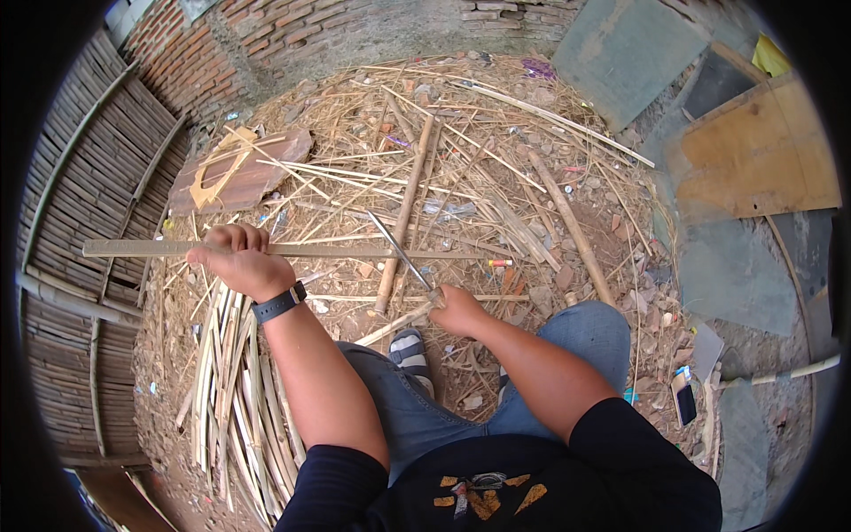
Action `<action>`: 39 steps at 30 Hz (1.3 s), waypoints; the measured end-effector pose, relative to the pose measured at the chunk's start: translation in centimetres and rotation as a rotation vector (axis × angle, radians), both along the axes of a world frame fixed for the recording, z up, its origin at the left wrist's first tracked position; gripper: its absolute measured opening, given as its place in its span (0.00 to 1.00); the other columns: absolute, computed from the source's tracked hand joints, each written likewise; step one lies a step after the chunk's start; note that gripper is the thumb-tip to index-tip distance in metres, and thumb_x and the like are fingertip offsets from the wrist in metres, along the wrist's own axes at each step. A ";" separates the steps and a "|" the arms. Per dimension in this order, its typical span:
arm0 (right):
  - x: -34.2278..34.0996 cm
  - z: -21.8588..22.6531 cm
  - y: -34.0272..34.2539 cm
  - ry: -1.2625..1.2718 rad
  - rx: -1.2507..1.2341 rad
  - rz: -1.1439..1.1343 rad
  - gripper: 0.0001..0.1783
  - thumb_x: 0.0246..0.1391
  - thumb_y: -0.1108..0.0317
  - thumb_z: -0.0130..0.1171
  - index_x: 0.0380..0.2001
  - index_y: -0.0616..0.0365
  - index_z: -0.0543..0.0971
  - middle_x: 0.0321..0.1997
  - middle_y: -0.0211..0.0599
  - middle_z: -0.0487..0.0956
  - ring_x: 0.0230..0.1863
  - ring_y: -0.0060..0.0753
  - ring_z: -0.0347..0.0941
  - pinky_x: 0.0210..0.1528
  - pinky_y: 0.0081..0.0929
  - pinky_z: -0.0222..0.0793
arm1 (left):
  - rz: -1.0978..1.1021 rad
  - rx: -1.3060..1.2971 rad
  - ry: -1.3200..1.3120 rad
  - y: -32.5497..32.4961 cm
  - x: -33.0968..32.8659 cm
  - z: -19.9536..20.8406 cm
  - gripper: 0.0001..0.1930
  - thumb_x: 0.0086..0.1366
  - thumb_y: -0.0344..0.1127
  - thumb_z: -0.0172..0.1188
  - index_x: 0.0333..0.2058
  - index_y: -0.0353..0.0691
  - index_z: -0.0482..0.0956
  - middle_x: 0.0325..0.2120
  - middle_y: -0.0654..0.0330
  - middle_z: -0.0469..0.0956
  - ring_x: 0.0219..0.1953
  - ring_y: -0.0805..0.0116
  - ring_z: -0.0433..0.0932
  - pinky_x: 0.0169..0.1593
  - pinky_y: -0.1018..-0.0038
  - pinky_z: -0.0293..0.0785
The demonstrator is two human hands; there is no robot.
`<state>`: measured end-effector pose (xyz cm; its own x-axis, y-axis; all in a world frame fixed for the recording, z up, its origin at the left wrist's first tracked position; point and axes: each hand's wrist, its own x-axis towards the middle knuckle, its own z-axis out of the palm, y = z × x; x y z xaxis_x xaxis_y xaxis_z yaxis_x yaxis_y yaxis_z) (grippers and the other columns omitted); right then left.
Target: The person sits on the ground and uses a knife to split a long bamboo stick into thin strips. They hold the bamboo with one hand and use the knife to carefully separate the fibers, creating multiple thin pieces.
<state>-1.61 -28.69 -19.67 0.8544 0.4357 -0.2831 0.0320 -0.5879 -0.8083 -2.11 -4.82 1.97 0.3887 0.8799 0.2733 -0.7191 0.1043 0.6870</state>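
My left hand is closed around a long, flat bamboo strip, held level across the front of me. One end sticks out to the left of the fist and the rest runs right. In my right hand is a knife, its narrow metal blade slanting up and to the left. The blade crosses the strip in the picture; whether they touch, I cannot tell. A pale stick runs down-left from beside my right hand. Whether that hand also holds it is unclear.
Split bamboo strips lie piled at lower left. Thick poles and shavings litter the ground. A brown board lies far left, near a bamboo wall. At right are a phone and leaning sheets. A brick wall stands behind.
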 end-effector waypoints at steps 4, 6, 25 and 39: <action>0.0 -0.2 0.0 -0.028 -0.008 -0.006 0.25 0.45 0.62 0.61 0.45 0.65 0.74 0.40 0.58 0.79 0.44 0.57 0.76 0.47 0.43 0.71 | 0.008 0.008 0.008 0.2 0.1 -0.2 0.29 0.69 0.69 0.33 0.27 0.48 0.61 0.15 0.69 0.55 0.15 0.77 0.48 0.18 0.80 0.44; -0.1 0.2 0.1 -0.009 0.007 -0.011 0.25 0.45 0.62 0.61 0.45 0.64 0.74 0.40 0.57 0.79 0.44 0.57 0.76 0.46 0.42 0.71 | 0.011 0.013 0.012 0.4 0.0 -0.3 0.29 0.69 0.69 0.33 0.27 0.48 0.61 0.15 0.69 0.55 0.15 0.77 0.48 0.19 0.80 0.44; 0.0 -1.4 0.0 -0.065 0.028 -0.013 0.24 0.44 0.60 0.61 0.42 0.67 0.74 0.37 0.60 0.78 0.43 0.60 0.75 0.46 0.45 0.70 | 0.002 0.031 0.040 0.0 0.0 -0.1 0.29 0.69 0.70 0.31 0.28 0.49 0.58 0.15 0.70 0.53 0.15 0.78 0.48 0.19 0.80 0.45; -0.2 -1.1 0.1 -0.054 0.038 -0.041 0.24 0.43 0.60 0.62 0.42 0.63 0.75 0.37 0.58 0.79 0.43 0.59 0.76 0.46 0.45 0.70 | -0.030 -0.003 0.038 0.0 0.3 -0.5 0.30 0.68 0.71 0.34 0.28 0.49 0.60 0.15 0.70 0.55 0.15 0.78 0.49 0.19 0.81 0.46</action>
